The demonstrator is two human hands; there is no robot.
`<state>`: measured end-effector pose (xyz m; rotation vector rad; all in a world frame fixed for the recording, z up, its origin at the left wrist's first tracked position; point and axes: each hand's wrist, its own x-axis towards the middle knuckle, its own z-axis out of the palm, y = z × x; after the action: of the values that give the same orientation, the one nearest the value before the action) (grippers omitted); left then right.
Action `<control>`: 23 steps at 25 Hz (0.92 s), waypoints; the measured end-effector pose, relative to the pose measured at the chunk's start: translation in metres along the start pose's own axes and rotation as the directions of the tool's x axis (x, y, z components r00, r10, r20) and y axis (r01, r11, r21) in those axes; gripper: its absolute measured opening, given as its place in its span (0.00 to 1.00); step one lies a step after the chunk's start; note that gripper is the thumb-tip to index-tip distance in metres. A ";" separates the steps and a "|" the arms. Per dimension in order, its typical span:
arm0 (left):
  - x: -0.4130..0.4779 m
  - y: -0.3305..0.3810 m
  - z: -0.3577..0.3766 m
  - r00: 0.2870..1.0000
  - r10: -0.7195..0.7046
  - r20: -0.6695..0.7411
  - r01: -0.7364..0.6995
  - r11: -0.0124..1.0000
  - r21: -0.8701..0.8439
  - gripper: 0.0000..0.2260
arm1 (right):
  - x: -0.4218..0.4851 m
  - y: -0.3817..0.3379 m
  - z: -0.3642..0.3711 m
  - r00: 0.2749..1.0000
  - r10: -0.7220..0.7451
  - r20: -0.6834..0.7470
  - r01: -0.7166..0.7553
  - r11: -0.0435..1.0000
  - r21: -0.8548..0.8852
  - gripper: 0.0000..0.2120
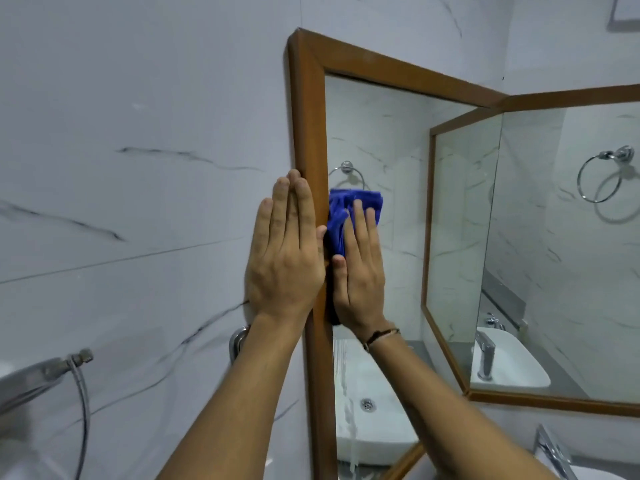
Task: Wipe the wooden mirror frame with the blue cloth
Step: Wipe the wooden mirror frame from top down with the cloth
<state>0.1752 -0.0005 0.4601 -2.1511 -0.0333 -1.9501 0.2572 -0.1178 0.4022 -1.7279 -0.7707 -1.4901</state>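
Observation:
The wooden mirror frame hangs on the marble wall, its left upright running down the middle of the view. My left hand lies flat, fingers together and straight, on the wall and the outer edge of that upright, holding nothing. My right hand presses the blue cloth against the glass right beside the frame's inner edge. The cloth is bunched, sticking out above my fingers and partly hidden under my palm. My thumbs nearly touch across the upright.
A second framed mirror meets the first at the wall corner on the right. A chrome towel ring shows in it. A tap stands at the bottom right. A shower hose and a metal handle are on the left wall.

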 end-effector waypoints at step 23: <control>-0.004 0.004 -0.001 1.000 -0.006 -0.017 0.006 1.000 -0.003 0.28 | -0.098 0.004 -0.003 0.989 0.099 0.109 -0.092 0.993 -0.071 0.30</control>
<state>0.1749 -0.0040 0.4557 -2.1389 -0.0343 -1.9723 0.2440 -0.1210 0.3051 -1.8848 -0.6926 -1.3776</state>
